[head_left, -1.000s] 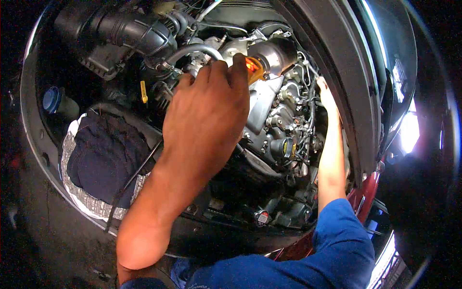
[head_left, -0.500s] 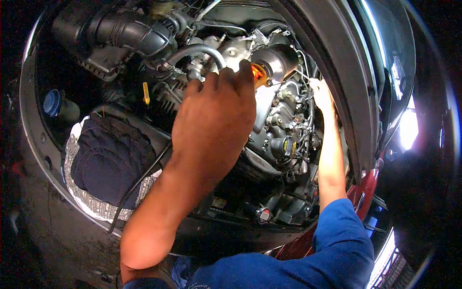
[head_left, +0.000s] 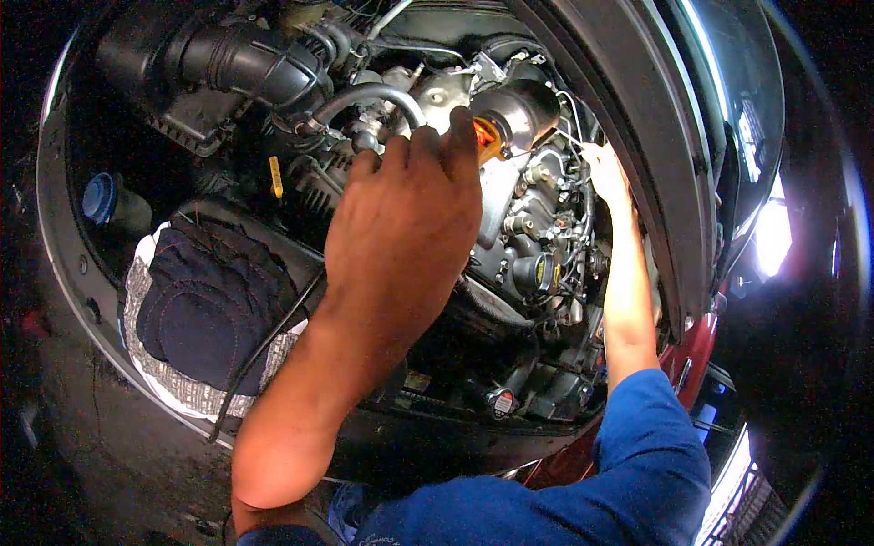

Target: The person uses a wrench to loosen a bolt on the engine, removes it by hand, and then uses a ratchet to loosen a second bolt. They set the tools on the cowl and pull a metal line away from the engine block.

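My left hand (head_left: 405,209) is wrapped round the handle of a drop light, whose metal shade (head_left: 521,114) and orange collar (head_left: 486,136) stick out past my index finger. Its light falls on the engine (head_left: 537,223). My right hand (head_left: 608,173) reaches to the far right side of the engine bay, beside thin lines and a wiring harness (head_left: 587,205). Its fingers are bent together at a bright spot there; what they hold, if anything, is too small to tell. Below the lamp sits a black oil filler cap (head_left: 537,273).
A black cord (head_left: 264,346) crosses a folded dark cloth (head_left: 214,300) on the front edge at left. Nearby are a yellow dipstick handle (head_left: 276,177), a blue reservoir cap (head_left: 98,197), an air intake duct (head_left: 255,68) and a radiator cap (head_left: 500,402). The raised hood (head_left: 628,118) curves close on the right.
The lamp's shade has shifted very slightly left. My right hand has edged up a little, still at the same place by the harness.
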Demonstrator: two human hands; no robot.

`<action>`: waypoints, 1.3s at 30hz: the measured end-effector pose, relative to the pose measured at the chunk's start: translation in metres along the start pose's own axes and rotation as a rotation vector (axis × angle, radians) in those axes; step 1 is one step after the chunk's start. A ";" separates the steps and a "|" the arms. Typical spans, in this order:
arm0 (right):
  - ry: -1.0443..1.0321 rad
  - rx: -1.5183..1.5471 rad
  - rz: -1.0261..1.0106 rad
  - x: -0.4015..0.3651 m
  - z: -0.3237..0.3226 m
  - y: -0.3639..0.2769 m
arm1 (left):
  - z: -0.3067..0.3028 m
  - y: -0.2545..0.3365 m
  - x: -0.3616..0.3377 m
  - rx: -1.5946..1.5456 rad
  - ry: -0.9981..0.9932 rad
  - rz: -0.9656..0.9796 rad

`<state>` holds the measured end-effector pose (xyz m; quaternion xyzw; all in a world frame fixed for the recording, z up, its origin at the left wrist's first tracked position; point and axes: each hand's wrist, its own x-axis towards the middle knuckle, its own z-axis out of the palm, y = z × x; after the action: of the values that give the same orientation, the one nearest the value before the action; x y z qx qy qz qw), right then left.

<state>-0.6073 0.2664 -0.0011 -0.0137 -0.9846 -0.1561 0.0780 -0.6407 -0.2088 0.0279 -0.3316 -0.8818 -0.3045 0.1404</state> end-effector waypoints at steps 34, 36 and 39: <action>0.351 -0.068 0.393 -0.009 0.031 0.020 | -0.006 0.003 0.005 0.008 -0.092 -0.019; 0.342 -0.074 0.388 -0.004 0.033 0.025 | -0.006 0.002 0.005 0.018 -0.104 -0.021; 0.333 -0.070 0.382 0.000 0.037 0.028 | -0.005 0.002 0.005 0.042 -0.114 -0.019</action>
<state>-0.6114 0.3043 -0.0273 -0.1764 -0.9317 -0.1725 0.2666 -0.6429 -0.2084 0.0350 -0.3372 -0.8976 -0.2680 0.0937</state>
